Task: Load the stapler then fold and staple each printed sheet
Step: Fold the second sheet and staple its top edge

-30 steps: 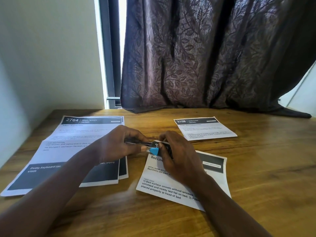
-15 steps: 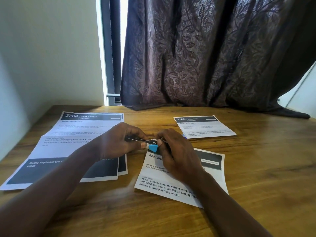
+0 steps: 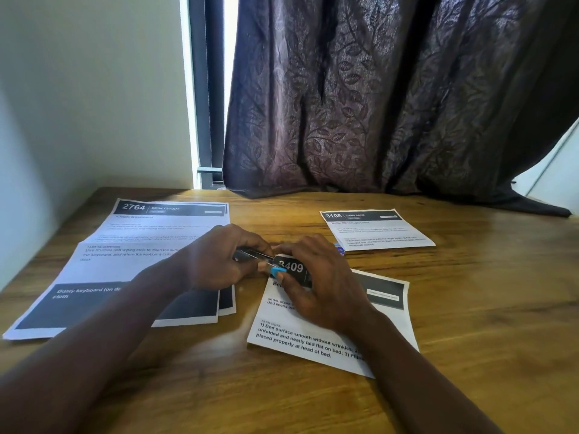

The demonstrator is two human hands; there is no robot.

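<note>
My left hand (image 3: 216, 261) grips a small stapler (image 3: 255, 255) with a dark metal body and a blue tip, at the top left corner of the folded sheet marked 3409 (image 3: 316, 333). That corner sits in the stapler's mouth. My right hand (image 3: 316, 283) rests on the sheet with its fingers curled over the corner beside the blue tip. A stack of unfolded sheets headed 2764 (image 3: 138, 242) lies at the left, partly under my left forearm. A folded sheet headed 3108 (image 3: 376, 230) lies at the back right.
All of this lies on a wooden table (image 3: 485, 308). A dark patterned curtain (image 3: 376, 104) hangs behind it and drapes onto the back edge. A white wall (image 3: 78, 89) borders the left side. A small blue object (image 3: 340, 248) peeks out behind my right hand.
Both hands and the stapler stay at the sheet's corner. My right fingers have shifted slightly, showing more of the number 3409. The view has dipped a little.
</note>
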